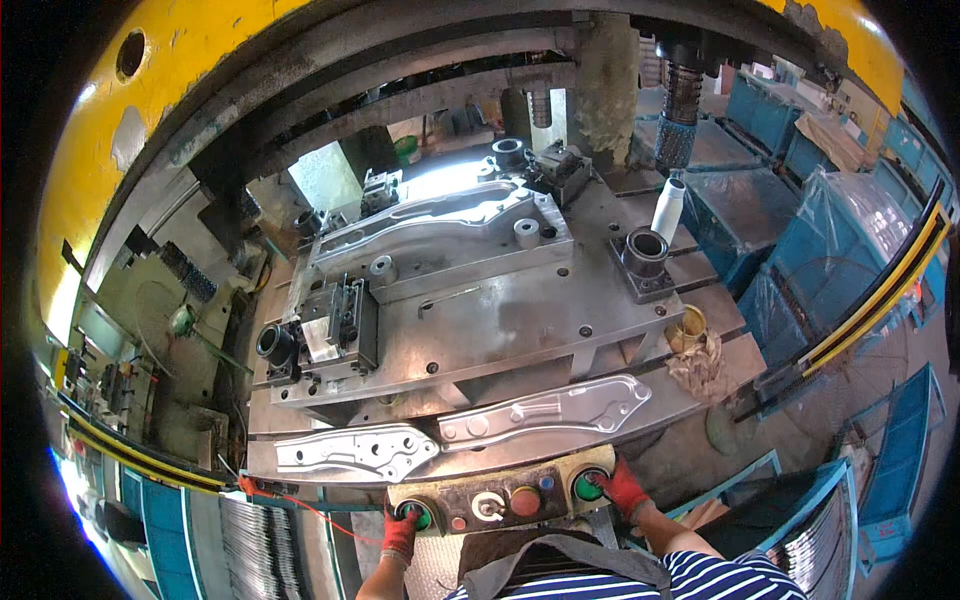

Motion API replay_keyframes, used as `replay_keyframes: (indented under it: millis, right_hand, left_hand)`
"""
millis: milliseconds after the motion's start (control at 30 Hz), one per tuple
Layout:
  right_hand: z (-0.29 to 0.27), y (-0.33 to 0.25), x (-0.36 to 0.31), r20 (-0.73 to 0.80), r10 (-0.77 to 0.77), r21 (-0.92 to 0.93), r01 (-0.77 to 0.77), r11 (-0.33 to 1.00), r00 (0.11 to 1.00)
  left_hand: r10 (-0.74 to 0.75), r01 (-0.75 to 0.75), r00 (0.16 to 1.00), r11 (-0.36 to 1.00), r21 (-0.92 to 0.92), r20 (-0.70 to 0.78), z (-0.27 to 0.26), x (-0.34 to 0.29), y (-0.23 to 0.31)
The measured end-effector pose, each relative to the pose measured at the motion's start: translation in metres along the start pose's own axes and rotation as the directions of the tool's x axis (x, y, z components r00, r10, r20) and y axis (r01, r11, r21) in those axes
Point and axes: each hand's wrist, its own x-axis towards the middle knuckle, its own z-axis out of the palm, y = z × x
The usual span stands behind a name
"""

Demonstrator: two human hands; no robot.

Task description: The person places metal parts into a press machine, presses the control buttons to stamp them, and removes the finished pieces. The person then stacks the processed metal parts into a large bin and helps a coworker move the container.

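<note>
A two-hand control box (545, 465) stands in front of me, with a green button in a round guard at each end. My left hand (399, 537), in a red glove, grips its left end, with the digits at the left green button (420, 515). My right hand (625, 488), also red-gloved, closes round the right end, reaching into the guard of the right green button (587, 486). The far fingers of both hands are partly hidden. Between the buttons sit a red mushroom button (525, 501) and a pale selector switch (488, 507).
Beyond the box, two stamped metal arms (545, 412) lie on the press bed's front ledge. Another formed part (430, 220) rests on the lower die (490, 320). A rag (697, 368) and tin (688, 328) are at right. Yellow-black guard bars (870, 300) flank the press; blue racks (820, 510) stand nearby.
</note>
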Motion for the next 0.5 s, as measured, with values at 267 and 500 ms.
replay_keyframes:
  millis: [267,500]
  right_hand:
    - [-0.009,-0.012,-0.004,-0.004,-0.049,0.084,0.049,0.995,0.999]
    - [-0.004,-0.01,0.001,-0.042,-0.038,0.035,0.039,0.999,0.998]
  left_hand:
    - [-0.03,0.029,0.999,0.999,-0.034,-0.027,0.004,-0.002,0.01]
    - [-0.005,0.007,0.999,0.999,0.045,-0.039,0.004,-0.006,0.013]
